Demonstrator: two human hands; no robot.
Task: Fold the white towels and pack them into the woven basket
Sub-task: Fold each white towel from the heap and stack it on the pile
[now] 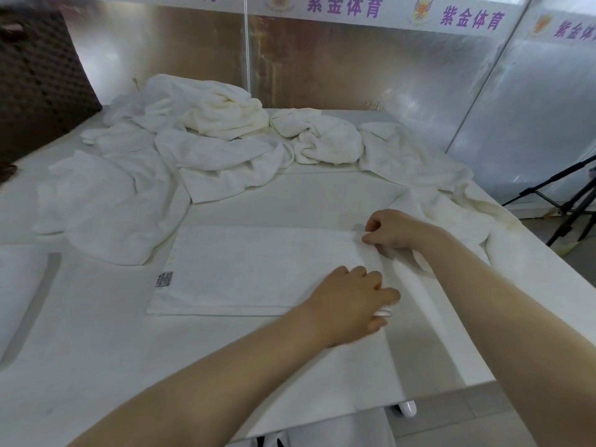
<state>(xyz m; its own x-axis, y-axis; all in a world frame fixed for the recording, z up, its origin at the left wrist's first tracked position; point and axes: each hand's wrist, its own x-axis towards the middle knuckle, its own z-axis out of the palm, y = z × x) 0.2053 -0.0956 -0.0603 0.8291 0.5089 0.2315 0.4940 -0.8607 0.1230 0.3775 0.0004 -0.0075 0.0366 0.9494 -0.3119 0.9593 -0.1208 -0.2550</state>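
Both hands at folded towel (254,269) right edge: left hand (351,301) pinching near corner, right hand (390,229) pinching far corner; long axis running left, toward frame center-left.

Both hands (371,269) pinching towel (251,269)

2 forearms reach in from the bottom edge, both bare from as far up as the picture shows down to the wrist, with no sleeve or cuff on either. The left hand (350,301) wears no glove, ring or band on what shows of it. The right hand (392,229) is likewise ungloved, its wrist plain (no watch, no bracelet). Nails are too small and blurred to tell anything about. At the bottom edge, pale clothing with dark marks shows faintly.
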